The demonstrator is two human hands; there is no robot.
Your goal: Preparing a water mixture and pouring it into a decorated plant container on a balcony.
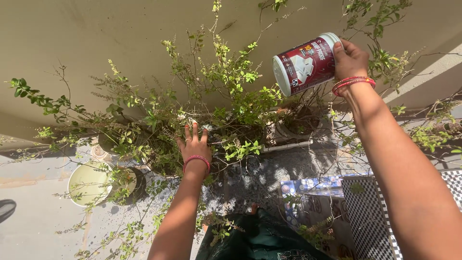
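A pale wall (96,29) stands behind the leafy green plants (226,96), which grow from several pots on the grey floor (33,216). A round pale bowl (86,183) lies at the left, near 1 pot. The right hand (349,60) is closed around the base of a dark red and white plastic jar (305,65), held tilted above the plants. The left hand (192,144) is open with spread fingers, holding nothing, touching the leaves low in the middle.
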